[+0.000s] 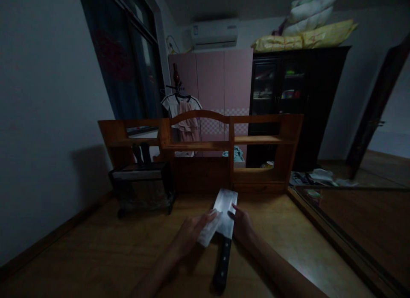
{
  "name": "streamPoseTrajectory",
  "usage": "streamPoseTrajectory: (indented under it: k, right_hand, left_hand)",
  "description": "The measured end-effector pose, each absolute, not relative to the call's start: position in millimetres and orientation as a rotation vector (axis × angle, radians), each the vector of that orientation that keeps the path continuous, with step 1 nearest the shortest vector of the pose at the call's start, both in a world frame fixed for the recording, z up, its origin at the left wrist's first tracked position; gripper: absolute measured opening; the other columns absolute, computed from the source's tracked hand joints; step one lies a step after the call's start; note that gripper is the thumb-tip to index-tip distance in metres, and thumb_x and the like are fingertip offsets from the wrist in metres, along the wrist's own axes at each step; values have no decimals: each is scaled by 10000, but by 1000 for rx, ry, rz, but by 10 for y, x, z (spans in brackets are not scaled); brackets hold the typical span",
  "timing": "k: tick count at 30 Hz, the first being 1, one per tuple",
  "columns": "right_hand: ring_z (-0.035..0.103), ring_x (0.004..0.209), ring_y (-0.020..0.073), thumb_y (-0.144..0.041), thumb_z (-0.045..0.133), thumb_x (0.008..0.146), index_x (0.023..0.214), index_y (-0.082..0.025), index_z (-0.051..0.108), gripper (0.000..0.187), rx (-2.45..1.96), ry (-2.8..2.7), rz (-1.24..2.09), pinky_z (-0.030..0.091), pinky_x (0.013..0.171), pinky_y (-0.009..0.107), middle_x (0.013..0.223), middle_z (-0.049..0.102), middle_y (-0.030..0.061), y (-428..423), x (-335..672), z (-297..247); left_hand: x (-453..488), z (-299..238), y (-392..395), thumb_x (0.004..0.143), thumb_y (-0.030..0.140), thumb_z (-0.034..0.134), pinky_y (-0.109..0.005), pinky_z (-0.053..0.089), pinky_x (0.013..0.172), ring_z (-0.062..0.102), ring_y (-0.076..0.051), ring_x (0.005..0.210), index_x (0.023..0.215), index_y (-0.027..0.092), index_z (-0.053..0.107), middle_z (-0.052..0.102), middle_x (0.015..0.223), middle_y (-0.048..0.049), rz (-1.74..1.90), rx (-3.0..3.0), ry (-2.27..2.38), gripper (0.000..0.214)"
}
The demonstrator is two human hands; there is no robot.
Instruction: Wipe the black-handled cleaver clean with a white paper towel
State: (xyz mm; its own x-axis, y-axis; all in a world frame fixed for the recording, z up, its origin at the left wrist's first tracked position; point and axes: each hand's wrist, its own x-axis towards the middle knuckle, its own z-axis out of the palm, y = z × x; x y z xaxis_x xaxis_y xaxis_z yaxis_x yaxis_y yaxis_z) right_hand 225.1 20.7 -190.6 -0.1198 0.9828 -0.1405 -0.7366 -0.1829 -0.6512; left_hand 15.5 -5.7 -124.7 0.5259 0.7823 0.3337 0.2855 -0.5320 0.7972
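Note:
A cleaver [227, 223] with a broad metal blade and a black riveted handle is in front of me, its handle pointing toward me. My left hand [191, 230] is closed on a white folded tissue or cloth [208, 234], which touches the left side of the blade. From the right, my right hand [242, 223] grips the blade's edge, thumb on its upper face. Neither hand is on the handle. On the left of the tabletop stands a dark knife block [139, 189] with two dark handles sticking up.
A wooden shelf unit [200, 147] runs along the back of the wooden tabletop [128, 251]. A wall [41, 131] rises on the left. Beyond are a pink wardrobe [209, 80], a dark cabinet [301, 88] and hanging clothes [187, 118].

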Motion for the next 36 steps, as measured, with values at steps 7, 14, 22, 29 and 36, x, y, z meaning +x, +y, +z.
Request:
streamPoseTrajectory:
  k: [7, 14, 22, 29, 36]
  right_hand:
    - [686, 918, 216, -100, 716, 705, 1261, -261, 513, 613, -609, -757, 1626, 541, 838, 378, 1090, 703, 41, 49, 2247, -1742]
    - [690, 793, 194, -183, 758, 728, 1137, -225, 604, 439, -672, -738, 1451, 553, 725, 331, 979, 727, 38, 88, 2441, -1582]
    - [677, 672, 176, -195, 780, 710, 856, -165, 661, 191, -756, -601, 1320, 538, 639, 280, 799, 735, 38, 309, 2744, -1716]
    - [697, 774, 194, -195, 775, 725, 932, -174, 643, 247, -680, -584, 1345, 547, 736, 318, 882, 738, 42, 397, 2736, -1835]
    - [697, 756, 188, -164, 766, 730, 950, -166, 652, 248, -711, -564, 1372, 554, 726, 305, 871, 744, 44, 459, 2757, -1962]
  left_hand:
    - [297, -1138, 150, 1007, 440, 282, -412, 334, 1127, 462, -243, 1323, 1290, 224, 605, 545, 1377, -28, 1122, 1867, 780, 480]
    - [491, -1183, 152, 1018, 291, 275, -372, 300, 1165, 408, -178, 1363, 1383, 284, 503, 450, 1466, 19, 967, 2382, 518, 430]
    - [682, -1220, 113, 1030, 253, 259, -355, 290, 1175, 299, -158, 1418, 1424, 199, 433, 378, 1512, -40, 642, 2816, 400, 434]
    - [602, -1305, 160, 1022, 246, 276, -324, 283, 1173, 264, -166, 1431, 1429, 157, 422, 328, 1535, -53, 508, 2882, 386, 442]
    - [436, -1294, 124, 984, 217, 356, -352, 344, 1136, 383, -210, 1376, 1394, 141, 464, 451, 1458, -107, 481, 2943, 285, 430]
